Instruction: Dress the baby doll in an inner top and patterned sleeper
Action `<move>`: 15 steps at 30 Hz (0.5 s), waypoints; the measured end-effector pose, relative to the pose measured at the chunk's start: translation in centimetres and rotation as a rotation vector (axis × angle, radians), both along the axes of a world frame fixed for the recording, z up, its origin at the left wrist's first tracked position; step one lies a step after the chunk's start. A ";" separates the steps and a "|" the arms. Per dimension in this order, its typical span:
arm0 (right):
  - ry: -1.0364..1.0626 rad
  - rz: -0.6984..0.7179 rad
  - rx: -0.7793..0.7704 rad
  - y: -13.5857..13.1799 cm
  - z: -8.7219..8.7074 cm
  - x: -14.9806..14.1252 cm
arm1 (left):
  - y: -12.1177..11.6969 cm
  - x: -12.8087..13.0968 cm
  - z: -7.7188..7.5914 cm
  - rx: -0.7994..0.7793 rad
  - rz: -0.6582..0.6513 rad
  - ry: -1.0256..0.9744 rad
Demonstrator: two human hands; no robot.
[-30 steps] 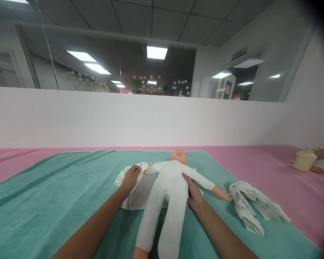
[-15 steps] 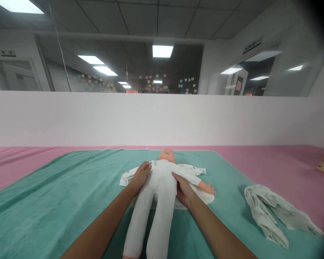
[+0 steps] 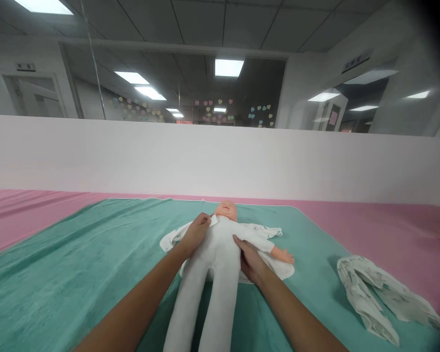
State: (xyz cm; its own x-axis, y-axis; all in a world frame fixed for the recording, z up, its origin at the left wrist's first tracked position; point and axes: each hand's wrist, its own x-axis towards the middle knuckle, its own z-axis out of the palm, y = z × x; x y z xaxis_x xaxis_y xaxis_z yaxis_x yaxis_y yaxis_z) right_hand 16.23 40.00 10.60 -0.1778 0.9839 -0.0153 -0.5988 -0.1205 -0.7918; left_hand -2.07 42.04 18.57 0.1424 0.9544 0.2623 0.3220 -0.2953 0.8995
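Observation:
A baby doll [image 3: 220, 254] with a white cloth body lies on its back on a teal blanket [image 3: 77, 264], head away from me. Under it is an open white printed garment [image 3: 264, 230]. My left hand [image 3: 196, 232] rests on the doll's left shoulder, fingers curled over the garment's edge near the neck. My right hand [image 3: 250, 259] lies with fingers stretched against the doll's right side at the waist. The doll's bare right hand [image 3: 284, 255] sticks out past the garment.
A crumpled white printed cloth [image 3: 374, 293] lies at the right on the teal blanket. Pink sheet [image 3: 370, 230] covers the surface around it. A white partition wall [image 3: 220, 156] runs along the far edge, with glass above it.
My left hand slid from the garment beside the doll up onto its shoulder near the neck. The right hand stayed at the doll's side. The view turned left, losing the objects at far right.

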 end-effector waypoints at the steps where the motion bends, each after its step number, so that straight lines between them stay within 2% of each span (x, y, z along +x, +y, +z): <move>1: -0.021 0.006 0.011 0.0 0.0 -0.1 | 0.1 -0.2 0.1 -0.022 0.026 0.000; 3: -0.058 0.032 0.016 -0.1 0.2 -0.2 | 0.0 -0.2 0.3 -0.025 0.044 0.030; 5: -0.078 0.060 0.022 -0.1 0.4 -0.2 | -0.2 0.0 0.6 0.036 0.041 0.116; 9: -0.079 0.024 0.022 0.2 0.4 -0.1 | -0.3 -0.1 1.4 0.130 0.081 0.396; 12: -0.096 -0.081 0.048 0.6 0.0 -0.4 | -0.1 -1.1 1.7 0.032 0.083 0.610; 15: -0.173 -0.203 0.097 1.0 -0.7 -0.5 | 0.0 -2.5 2.1 -0.068 0.014 0.787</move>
State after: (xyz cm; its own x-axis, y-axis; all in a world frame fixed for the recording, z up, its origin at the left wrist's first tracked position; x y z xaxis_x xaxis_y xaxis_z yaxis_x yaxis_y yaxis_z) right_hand 15.69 41.03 9.92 0.0203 0.9975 0.0678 -0.4578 0.0696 -0.8863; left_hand -4.58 42.01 20.71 0.2497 0.9679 0.0306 0.8749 -0.2390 0.4213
